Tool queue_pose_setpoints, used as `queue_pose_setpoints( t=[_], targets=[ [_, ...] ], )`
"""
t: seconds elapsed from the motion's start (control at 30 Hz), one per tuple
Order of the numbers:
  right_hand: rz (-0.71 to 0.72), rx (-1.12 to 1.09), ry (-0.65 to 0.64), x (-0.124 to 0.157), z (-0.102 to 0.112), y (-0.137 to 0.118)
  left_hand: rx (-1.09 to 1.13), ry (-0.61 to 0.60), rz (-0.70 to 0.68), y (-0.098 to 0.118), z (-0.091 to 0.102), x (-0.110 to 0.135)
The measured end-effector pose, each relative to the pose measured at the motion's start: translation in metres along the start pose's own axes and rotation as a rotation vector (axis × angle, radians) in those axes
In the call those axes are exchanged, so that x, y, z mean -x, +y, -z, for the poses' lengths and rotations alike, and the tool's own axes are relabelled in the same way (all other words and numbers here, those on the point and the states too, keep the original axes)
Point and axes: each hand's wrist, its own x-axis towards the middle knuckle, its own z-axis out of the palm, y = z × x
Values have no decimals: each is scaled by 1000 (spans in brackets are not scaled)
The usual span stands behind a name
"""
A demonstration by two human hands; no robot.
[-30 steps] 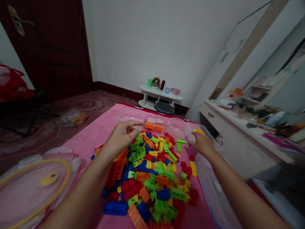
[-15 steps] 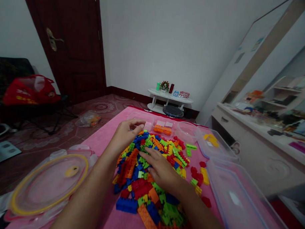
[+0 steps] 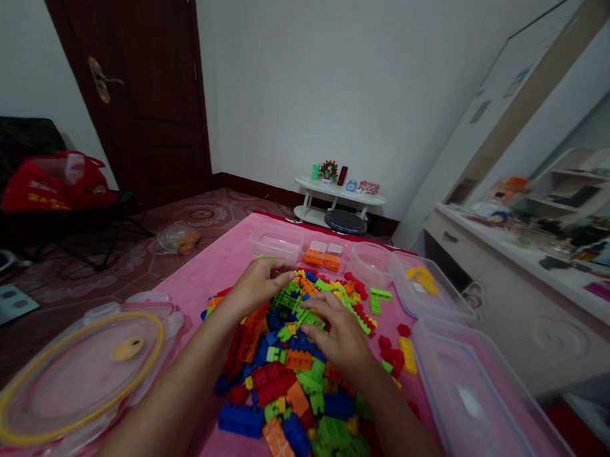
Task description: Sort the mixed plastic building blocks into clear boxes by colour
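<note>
A heap of toy building blocks (image 3: 272, 374) in red, blue, green, orange and yellow spreads over a pink cloth. My left hand (image 3: 263, 284) is at the heap's far left side, fingers stretched out and the thumb apart, with nothing visible in it. Over the middle of the blocks, my right hand (image 3: 337, 326) has its fingers bent a little and spread. Green blocks (image 3: 290, 301) lie between the two hands. Whether the fingertips touch the blocks is hard to make out. A long blue block (image 3: 241, 419) lies at the heap's near left edge.
Beyond the heap are a clear box (image 3: 274, 242), a box with orange blocks (image 3: 321, 259) and a round tub (image 3: 371, 257). At right lie a tray with yellow blocks (image 3: 423, 279) and a large clear bin (image 3: 469, 394). A yellow-ringed lid (image 3: 80, 374) sits at left.
My left hand has moved nearer and pushed some blocks out to the left. My right hand has shifted slightly right, its fingers more bent. The clear box at the back is more exposed.
</note>
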Motion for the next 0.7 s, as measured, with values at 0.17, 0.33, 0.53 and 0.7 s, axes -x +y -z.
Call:
queue_pose_setpoints(
  t=[0.17,0.33,0.53,0.7],
  targets=[
    [-367,-499,264,-4,26,28,-153,-58,40,-12,-4,-1],
    [-572,-1046,366,-3,43,42,-352,-191,41,-20,-8,2],
    [-575,-1193,423,-3,47,40,-638,-233,-64,-16,-16,7],
    [-648,-1422,269,-4,51,39,-721,-217,10,-12,-20,5]
  ],
)
